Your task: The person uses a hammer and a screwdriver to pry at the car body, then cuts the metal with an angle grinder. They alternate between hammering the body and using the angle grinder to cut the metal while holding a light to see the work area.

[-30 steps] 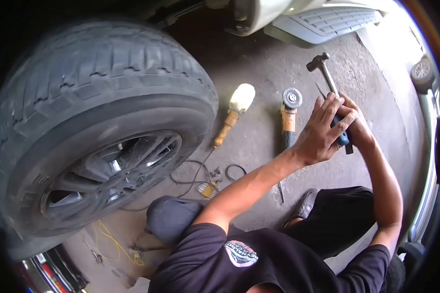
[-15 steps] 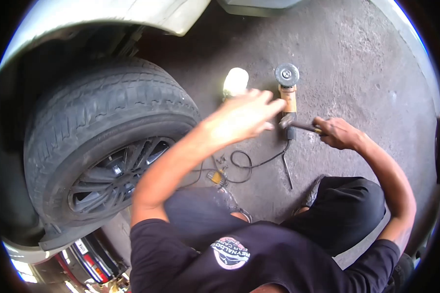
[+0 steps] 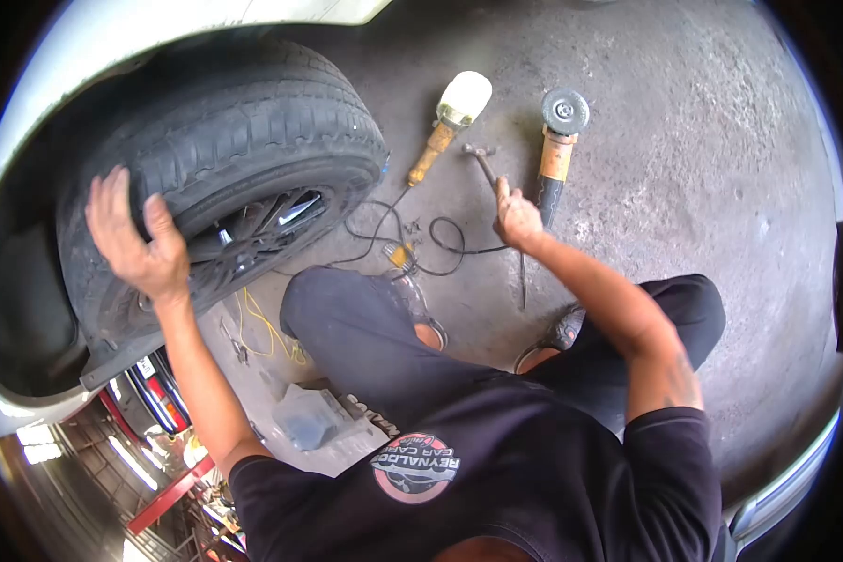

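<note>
My left hand is raised with fingers and thumb spread, holding nothing. It overlaps the tread and sidewall of the car tyre in this view. My right hand is wrapped round the handle of a hammer, whose head points up and away over the floor. Just right of that hand lies an angle grinder with a round disc, its lower end partly hidden by the hand. Beyond the hammer, a work lamp with a white cover and yellow-orange handle rests on the concrete.
A dark cord loops over the floor near a yellow plug-like piece. One thin metal rod lies by my right foot. To the left are a yellow cord and a clear plastic container. The car's fender arches above the wheel.
My left hand has gone from near the lamp and grinder to the left, over the tyre. My right hand, still gripping the hammer, has shifted left. The view has moved too.
</note>
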Demonstrator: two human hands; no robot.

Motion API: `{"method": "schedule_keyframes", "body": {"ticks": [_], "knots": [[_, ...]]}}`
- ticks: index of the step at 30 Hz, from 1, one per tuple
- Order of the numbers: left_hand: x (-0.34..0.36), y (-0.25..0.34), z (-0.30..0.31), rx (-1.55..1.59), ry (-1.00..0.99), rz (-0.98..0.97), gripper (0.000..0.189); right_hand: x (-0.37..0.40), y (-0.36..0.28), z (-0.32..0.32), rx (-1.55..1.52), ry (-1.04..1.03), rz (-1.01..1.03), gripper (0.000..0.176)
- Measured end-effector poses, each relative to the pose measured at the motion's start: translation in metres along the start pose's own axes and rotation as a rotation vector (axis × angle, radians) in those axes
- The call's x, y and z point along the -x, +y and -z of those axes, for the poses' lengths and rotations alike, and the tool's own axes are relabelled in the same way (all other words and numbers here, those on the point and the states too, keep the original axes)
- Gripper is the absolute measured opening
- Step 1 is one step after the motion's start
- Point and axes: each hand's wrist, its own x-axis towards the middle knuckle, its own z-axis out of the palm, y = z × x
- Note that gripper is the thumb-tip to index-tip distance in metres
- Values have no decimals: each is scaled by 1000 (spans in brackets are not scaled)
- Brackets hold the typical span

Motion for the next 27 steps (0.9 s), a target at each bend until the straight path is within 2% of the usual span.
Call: {"method": "schedule_keyframes", "body": {"ticks": [2,4,6,7,9,10,11,13,14,15,16,17,19,23,25,27], "knots": [[-2,11,-14,-70,-35,20,41,17,-12,-24,-49,-66,-9,78],[-4,12,-20,-146,-51,2,40,30,-13,-33,-69,-108,-20,77],[-4,11,-23,-152,-67,-15,40,41,-10,-35,-28,-188,137,69],[-5,13,-23,-219,-109,-2,38,36,-3,-35,-39,-196,146,69],[-4,14,-21,-293,-160,0,36,10,20,-33,-24,-328,316,63],[-4,13,-22,-326,-178,-7,34,0,29,-29,-41,-243,322,57],[-3,12,-23,-356,-198,-13,32,-10,28,-14,-97,-235,236,49],[-3,12,-25,-349,-197,-13,29,-19,26,8,-291,-40,150,47],[-3,12,-24,-349,-192,-14,29,-30,27,17,-528,-93,154,45],[-2,11,-24,-350,-185,-12,29,-33,25,22,-1067,-300,-49,51],[-1,11,-24,-350,-178,-18,29,-26,21,50,-1327,-493,-75,60],[-1,11,-24,-352,-180,-7,29,-22,15,64,-1516,-605,-85,67],[-1,12,-23,-331,-165,-12,28,-15,8,85,-1711,-742,-31,71],[-1,15,-26,-357,-131,-15,28,3,1,115,-1593,-813,2,69],[5,4,-31,-344,-85,-54,28,17,-10,122,-829,-428,57,64],[4,7,-30,-366,-59,-43,26,-5,11,93,-497,-228,180,59]]}}
